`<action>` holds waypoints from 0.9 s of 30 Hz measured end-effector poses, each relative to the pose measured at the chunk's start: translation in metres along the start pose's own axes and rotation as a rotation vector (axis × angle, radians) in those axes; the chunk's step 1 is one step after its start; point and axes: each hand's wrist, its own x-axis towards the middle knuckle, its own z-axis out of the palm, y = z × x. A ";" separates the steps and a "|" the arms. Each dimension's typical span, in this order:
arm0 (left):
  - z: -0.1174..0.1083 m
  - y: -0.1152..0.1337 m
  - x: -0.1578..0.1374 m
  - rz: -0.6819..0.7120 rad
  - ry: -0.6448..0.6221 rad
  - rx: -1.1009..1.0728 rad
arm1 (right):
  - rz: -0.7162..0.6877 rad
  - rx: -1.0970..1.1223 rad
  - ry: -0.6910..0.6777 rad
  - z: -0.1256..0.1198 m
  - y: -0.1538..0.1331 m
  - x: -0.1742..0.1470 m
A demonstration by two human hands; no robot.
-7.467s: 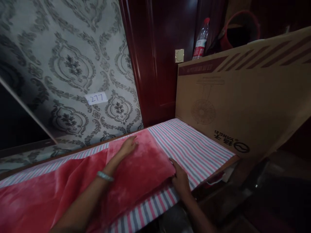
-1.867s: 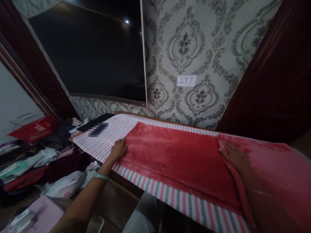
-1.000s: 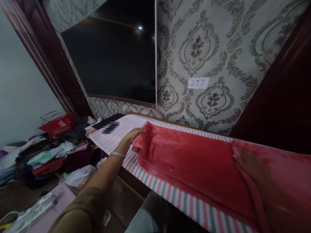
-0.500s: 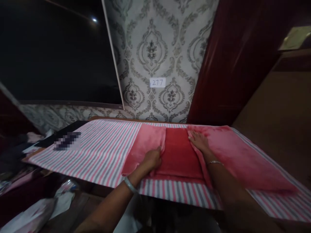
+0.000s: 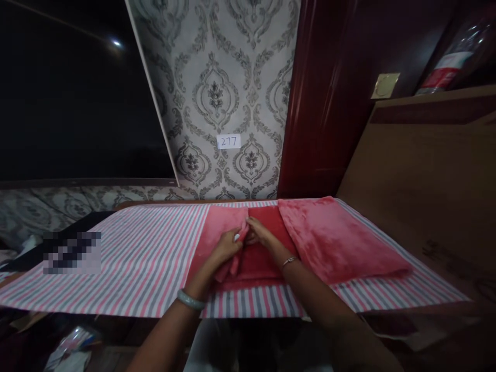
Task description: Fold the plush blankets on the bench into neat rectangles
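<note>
A plush cloth (image 5: 344, 240), pink on one face and red on the other, lies partly folded on a striped cover. Its left flap (image 5: 219, 222) is turned inward, showing pink, and a red strip (image 5: 273, 222) shows between this flap and the pink part on the right. My left hand (image 5: 228, 247) is closed on the raised inner edge of the left flap. Close beside it, my right hand (image 5: 259, 232) pinches the same edge near its far end. Some fingertips are hidden behind the bunched fabric.
The striped cover (image 5: 151, 258) spreads over the table. Behind it are a patterned wall with a paper label (image 5: 229, 141) and a large dark screen (image 5: 77, 103). A cardboard box (image 5: 422, 186) stands at the right, with a plastic bottle (image 5: 445, 70) above it.
My right hand has left the right-hand fold and moved left to the left flap's edge. That edge is now lifted between both hands. The view has turned right.
</note>
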 end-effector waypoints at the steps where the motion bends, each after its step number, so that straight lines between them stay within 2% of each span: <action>1: 0.003 0.004 0.001 0.013 -0.041 0.026 | -0.013 0.035 0.014 0.005 -0.005 0.004; 4: 0.015 0.018 0.006 0.069 -0.102 0.096 | -0.083 0.108 0.102 0.004 -0.020 0.018; 8: 0.035 0.038 0.012 0.218 -0.054 0.059 | -0.142 0.122 0.197 -0.027 -0.024 0.028; 12: 0.049 0.041 0.008 0.261 -0.268 -0.021 | -0.067 0.069 0.251 -0.060 -0.003 0.015; 14: 0.046 0.032 0.005 0.242 -0.292 -0.049 | -0.010 0.038 0.252 -0.067 0.009 0.006; 16: 0.031 0.017 0.005 0.213 -0.166 -0.074 | 0.019 0.018 0.231 -0.071 0.016 -0.001; 20: -0.018 -0.030 0.006 0.070 0.290 -0.020 | 0.017 -0.012 0.144 -0.072 0.016 -0.003; 22: -0.039 -0.056 0.003 -0.037 0.465 -0.010 | 0.024 -0.039 0.111 -0.073 0.013 0.000; 24: -0.050 -0.079 -0.003 -0.147 0.497 -0.113 | 0.043 -0.067 0.098 -0.073 0.010 0.003; 27: -0.049 -0.100 -0.012 -0.225 0.393 -0.325 | 0.066 -0.091 0.136 -0.073 0.008 0.005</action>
